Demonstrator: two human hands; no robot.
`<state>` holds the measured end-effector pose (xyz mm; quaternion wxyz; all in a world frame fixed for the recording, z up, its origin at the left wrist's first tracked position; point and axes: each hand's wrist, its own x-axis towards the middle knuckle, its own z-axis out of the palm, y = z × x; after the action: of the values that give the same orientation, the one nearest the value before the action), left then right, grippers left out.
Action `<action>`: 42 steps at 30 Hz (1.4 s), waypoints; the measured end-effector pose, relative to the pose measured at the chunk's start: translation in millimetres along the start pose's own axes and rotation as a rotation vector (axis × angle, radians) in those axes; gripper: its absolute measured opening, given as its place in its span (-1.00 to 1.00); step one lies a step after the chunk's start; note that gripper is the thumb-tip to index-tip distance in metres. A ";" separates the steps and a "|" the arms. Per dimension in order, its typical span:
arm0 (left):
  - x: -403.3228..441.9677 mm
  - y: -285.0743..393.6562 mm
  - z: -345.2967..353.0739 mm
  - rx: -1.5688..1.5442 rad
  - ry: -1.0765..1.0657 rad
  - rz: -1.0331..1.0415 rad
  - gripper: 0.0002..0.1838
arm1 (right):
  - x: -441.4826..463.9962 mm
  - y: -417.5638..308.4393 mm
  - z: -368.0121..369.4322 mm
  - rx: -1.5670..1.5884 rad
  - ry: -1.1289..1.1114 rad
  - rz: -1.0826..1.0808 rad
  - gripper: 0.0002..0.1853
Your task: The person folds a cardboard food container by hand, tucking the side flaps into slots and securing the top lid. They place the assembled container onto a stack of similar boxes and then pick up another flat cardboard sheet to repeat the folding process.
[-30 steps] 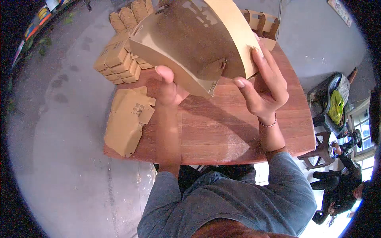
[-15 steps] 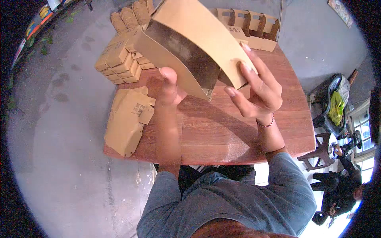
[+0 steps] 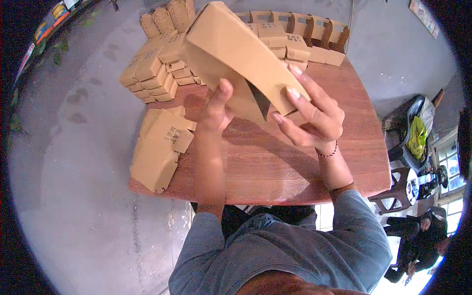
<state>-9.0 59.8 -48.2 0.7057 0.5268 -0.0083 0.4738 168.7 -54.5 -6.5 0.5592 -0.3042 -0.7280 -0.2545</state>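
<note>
A brown cardboard box (image 3: 246, 46), partly folded, is held up tilted above the table between both hands. My left hand (image 3: 216, 108) grips its lower left side, thumb up against the outer panel; its other fingers are hidden behind the cardboard. My right hand (image 3: 314, 113) pinches the lower right end, with fingertips on the top panel. A dark gap shows between the panels near that end. Flat cardboard blanks (image 3: 157, 147) with dark print lie at the table's left edge.
Folded boxes (image 3: 150, 69) are stacked at the table's back left, and more printed boxes (image 3: 297, 46) at the back right. Open cardboard carriers (image 3: 314, 34) line the far edge. The wooden table (image 3: 275, 167) reaches my body. A person (image 3: 423, 241) in dark clothes is at right.
The box has tipped and its panels have come closer together, narrowing the dark opening. My left hand has moved slightly right and up; my right hand has shifted slightly left.
</note>
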 end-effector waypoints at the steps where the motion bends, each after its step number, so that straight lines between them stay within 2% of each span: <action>1: -0.7 1.0 2.4 0.001 0.001 0.001 -0.17 | 0.0 1.5 2.8 0.045 -0.010 -0.017 -0.46; 3: -0.4 2.3 9.7 0.144 0.129 0.029 -0.15 | 0.3 0.6 4.1 0.083 -0.018 -0.012 -0.49; 16: 2.1 -1.4 42.6 0.188 0.344 0.110 -0.17 | -4.9 8.7 11.3 0.209 0.018 -0.026 -0.54; 21: 4.1 -24.9 18.3 0.192 0.412 0.198 -0.29 | -6.3 11.7 16.2 0.218 -0.027 -0.070 -0.57; 25: 11.2 -24.0 19.1 0.139 0.531 0.120 -0.21 | -10.0 18.9 24.5 0.228 -0.030 -0.107 -0.57; 26: 8.4 -23.2 25.9 0.140 0.531 0.122 -0.21 | -10.8 18.9 26.1 0.219 -0.018 -0.085 -0.57; 28: 3.4 -8.0 58.6 0.216 0.419 0.211 -0.08 | -12.5 18.7 28.4 0.209 -0.006 -0.063 -0.56; 29: 2.8 -9.6 52.2 0.216 0.418 0.211 -0.08 | -13.6 18.1 29.3 0.199 -0.013 -0.026 -0.56; 31: 1.7 -9.1 37.5 0.512 0.135 0.254 0.02 | -14.1 14.6 31.1 0.190 -0.019 0.013 -0.56; 32: 0.7 -10.4 34.1 0.512 0.135 0.253 0.02 | -13.4 11.6 32.9 0.170 -0.062 0.002 -0.56; 34: 2.0 -4.8 39.0 0.329 0.224 0.104 -0.12 | -9.5 5.3 34.8 0.144 -0.103 -0.003 -0.56; 35: 7.3 -18.1 21.3 0.090 0.276 0.051 -0.16 | -5.3 2.0 33.1 0.182 -0.148 -0.005 -0.56; 38: 5.7 0.1 20.8 0.115 0.329 -0.022 -0.20 | -5.3 7.3 23.8 0.282 -0.216 0.004 -0.50; 40: 5.8 4.1 9.1 0.147 0.280 -0.028 -0.15 | -6.0 12.4 17.8 0.512 -0.158 0.167 -0.45; 41: 2.2 4.4 -1.6 0.089 0.201 -0.018 -0.15 | -5.1 12.7 15.4 0.389 -0.125 0.220 -0.36; 42: 0.1 5.8 -6.4 0.029 0.125 -0.007 -0.14 | -4.2 10.8 16.9 0.376 -0.120 0.227 -0.36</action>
<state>-16.0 64.7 -46.7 0.6987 0.5063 0.0445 0.5035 166.2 -35.8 -14.4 0.5867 -0.2893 -0.7558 -0.0309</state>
